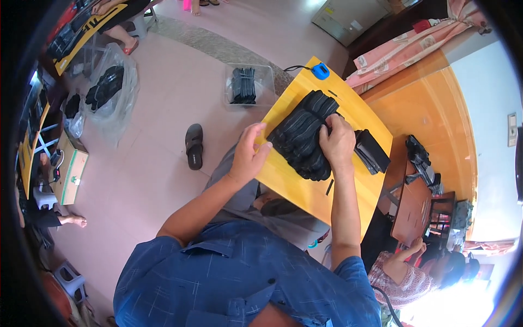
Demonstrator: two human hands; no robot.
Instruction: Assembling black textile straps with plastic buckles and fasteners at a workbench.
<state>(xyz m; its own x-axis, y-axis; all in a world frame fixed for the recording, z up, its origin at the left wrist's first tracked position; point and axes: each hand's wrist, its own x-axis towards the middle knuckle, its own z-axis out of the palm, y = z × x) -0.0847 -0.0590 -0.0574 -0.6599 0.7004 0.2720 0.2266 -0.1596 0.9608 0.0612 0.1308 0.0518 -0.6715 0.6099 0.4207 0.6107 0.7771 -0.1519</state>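
Observation:
A thick bundle of black fabric pieces [299, 136] lies on the yellow table [354, 199], with a dark band across it. My right hand [338, 139] is closed at the bundle's right side, its bent fingers and thumb on the band area; the fingertips are partly hidden. At the bundle's left edge, my left hand [251, 152] has its fingers apart and holds nothing. To the right of my right hand sits a smaller stack of flat black pieces [372, 152].
A blue tape measure [320, 71] rests at the table's far corner. On the floor are a clear bin [261, 73] with banded black pieces, a dark slipper [194, 146] and a plastic bag [122, 101] of black items. Another person [403, 278] sits at lower right.

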